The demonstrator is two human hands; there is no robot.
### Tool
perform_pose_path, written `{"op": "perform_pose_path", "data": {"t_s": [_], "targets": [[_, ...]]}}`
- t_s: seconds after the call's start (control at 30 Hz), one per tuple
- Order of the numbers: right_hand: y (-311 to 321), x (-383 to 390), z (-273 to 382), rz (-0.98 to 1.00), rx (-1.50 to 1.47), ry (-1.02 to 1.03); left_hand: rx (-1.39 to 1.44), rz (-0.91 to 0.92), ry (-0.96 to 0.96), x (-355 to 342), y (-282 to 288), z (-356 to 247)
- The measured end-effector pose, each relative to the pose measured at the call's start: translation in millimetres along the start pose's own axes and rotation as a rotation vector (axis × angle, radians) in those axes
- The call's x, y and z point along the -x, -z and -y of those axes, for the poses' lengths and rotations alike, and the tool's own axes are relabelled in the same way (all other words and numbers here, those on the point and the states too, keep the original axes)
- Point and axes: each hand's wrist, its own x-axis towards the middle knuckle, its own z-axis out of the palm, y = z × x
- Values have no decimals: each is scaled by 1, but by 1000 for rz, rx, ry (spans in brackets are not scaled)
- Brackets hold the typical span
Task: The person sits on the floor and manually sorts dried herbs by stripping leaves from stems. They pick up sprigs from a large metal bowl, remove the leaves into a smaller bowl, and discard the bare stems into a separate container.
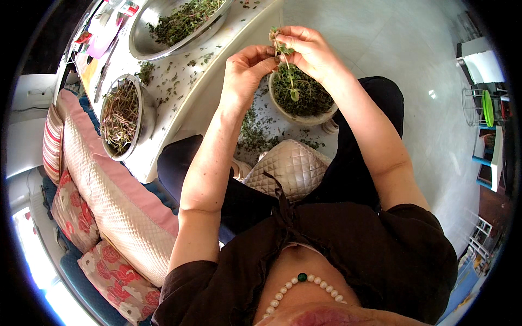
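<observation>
The left hand (246, 69) pinches a thin green sprig (294, 95) between thumb and forefinger, and the right hand (309, 50) grips the same sprig a little higher up in the view, its fingertips drawn together. The sprig hangs between and below the two hands, over a pale bowl (304, 120) filled with small dark-green leaves (299, 89). More loose greens (255, 133) lie scattered beside that bowl, near a quilted, cream-coloured cushion (293, 169) between the person's knees. To the left stands a white table (198, 87) strewn with leaf bits; on it sit a bowl (147, 119) of bare brownish stems (119, 117) and a large metal basin (136, 41) (partly cut off at the top) holding further greens (182, 23).
</observation>
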Motion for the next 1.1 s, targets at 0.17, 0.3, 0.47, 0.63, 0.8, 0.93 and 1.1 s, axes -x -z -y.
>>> {"op": "perform_pose_path", "data": {"t_s": [0.17,0.3,0.47,0.63,0.8,0.93,1.1], "targets": [[4,-1,-2,107,-129,-99,-73,-62,2,2,8,-11],[-3,0,-6,109,-83,-101,-96,-80,-45,2,10,-10],[-13,3,-5,103,81,-66,-147,-114,-69,3,11,-7],[-17,3,-6,89,243,-5,-73,-187,-78,5,10,0],[-18,2,-9,127,244,34,-6,-165,-95,7,12,-1],[-18,0,-17,224,-186,-14,343,-99,-1,5,12,-2],[-27,0,-20,226,-297,-124,322,-1,-39,7,26,-9]]}}
